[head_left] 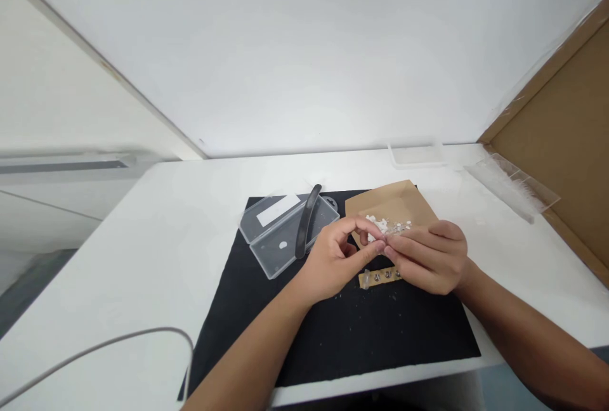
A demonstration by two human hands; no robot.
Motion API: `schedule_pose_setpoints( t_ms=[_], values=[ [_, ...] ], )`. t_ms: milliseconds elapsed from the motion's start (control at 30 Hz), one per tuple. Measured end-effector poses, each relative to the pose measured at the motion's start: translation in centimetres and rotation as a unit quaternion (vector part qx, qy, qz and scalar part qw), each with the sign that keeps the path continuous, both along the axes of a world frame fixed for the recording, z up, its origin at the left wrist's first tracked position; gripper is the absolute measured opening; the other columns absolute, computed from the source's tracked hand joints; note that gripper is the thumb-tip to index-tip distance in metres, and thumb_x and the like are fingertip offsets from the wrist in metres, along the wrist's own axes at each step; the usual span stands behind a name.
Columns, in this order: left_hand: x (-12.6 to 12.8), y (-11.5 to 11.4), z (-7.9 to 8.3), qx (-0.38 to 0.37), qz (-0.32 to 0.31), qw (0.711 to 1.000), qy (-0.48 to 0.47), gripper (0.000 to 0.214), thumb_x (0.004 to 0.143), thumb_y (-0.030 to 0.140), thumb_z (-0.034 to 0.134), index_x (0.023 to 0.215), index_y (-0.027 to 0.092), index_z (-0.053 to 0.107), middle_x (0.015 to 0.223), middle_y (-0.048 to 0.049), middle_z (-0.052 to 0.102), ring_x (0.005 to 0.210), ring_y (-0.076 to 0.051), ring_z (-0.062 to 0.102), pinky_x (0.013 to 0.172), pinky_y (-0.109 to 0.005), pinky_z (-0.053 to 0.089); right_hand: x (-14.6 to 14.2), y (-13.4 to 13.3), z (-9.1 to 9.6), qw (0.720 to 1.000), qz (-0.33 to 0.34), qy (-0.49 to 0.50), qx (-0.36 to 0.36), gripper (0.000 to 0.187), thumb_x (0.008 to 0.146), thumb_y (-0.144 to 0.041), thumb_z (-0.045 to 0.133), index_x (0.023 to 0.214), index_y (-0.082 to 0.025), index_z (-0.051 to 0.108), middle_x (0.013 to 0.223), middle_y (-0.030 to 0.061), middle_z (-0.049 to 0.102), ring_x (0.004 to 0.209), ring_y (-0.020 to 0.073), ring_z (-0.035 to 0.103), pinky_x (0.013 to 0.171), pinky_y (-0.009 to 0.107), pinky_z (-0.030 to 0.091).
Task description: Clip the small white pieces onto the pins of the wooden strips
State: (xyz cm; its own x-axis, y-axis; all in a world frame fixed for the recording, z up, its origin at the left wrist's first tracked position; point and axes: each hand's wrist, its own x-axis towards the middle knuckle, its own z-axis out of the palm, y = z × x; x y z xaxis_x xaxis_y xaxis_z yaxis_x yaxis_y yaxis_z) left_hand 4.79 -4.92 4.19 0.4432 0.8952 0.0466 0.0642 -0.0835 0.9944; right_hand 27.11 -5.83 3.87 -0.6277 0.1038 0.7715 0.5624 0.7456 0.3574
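Observation:
My left hand (340,252) and my right hand (428,257) meet fingertip to fingertip over the black mat. Both are closed in a pinch, and whatever lies between the fingertips is too small to make out. Just behind them, small white and clear pieces (375,224) are heaped on a sheet of brown paper (394,198). Below the fingers a light wooden strip (380,276) with several round metal parts lies on the mat; my right hand covers its right end. A small clear piece (366,279) stands at the strip's left end.
An opened clear plastic case (273,252) lies on the black mat (380,335), with a dark curved piece (308,221) across it. Clear trays (416,156) and a clear plastic panel (511,186) sit at the back right, near cardboard (561,119). A grey cable (143,332) loops at the left.

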Motion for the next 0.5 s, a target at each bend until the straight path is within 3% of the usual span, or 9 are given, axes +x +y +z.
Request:
schedule_pose_setpoints(
  t_ms=[100,233,500],
  values=[
    [0.0,0.1,-0.2,-0.022,-0.007,1.0,-0.021,0.026,0.088,0.04,0.081,0.098,0.017,0.072,0.096,-0.0076,0.073,0.082,-0.016,0.064,0.065,-0.025,0.051,0.1,0.0,0.0,1.0,0.006,0.001,-0.007,0.03,0.089,-0.013,0.081,0.07,-0.022,0.06,0.084,-0.0092,0.077,0.076,0.0074,0.068,0.067,0.03,0.038],
    [0.0,0.4,-0.8,-0.055,-0.004,0.997,-0.057,0.04,0.086,0.037,0.085,0.114,0.018,0.064,0.093,-0.0056,0.076,0.077,-0.014,0.063,0.071,-0.027,0.052,0.3,0.0,0.1,0.999,0.012,-0.008,-0.036,0.028,0.089,-0.019,0.084,0.073,-0.022,0.061,0.086,-0.0091,0.077,0.075,0.0079,0.066,0.07,0.03,0.038],
    [0.0,0.5,-1.2,-0.077,-0.008,0.995,-0.066,0.049,0.087,0.039,0.085,0.119,0.019,0.054,0.086,-0.0031,0.076,0.069,-0.012,0.062,0.067,-0.028,0.049,0.9,-0.7,0.6,0.993,-0.033,-0.042,-0.101,0.025,0.093,-0.031,0.084,0.082,-0.026,0.062,0.094,-0.0098,0.079,0.083,0.0116,0.071,0.073,0.035,0.038]
  ],
)
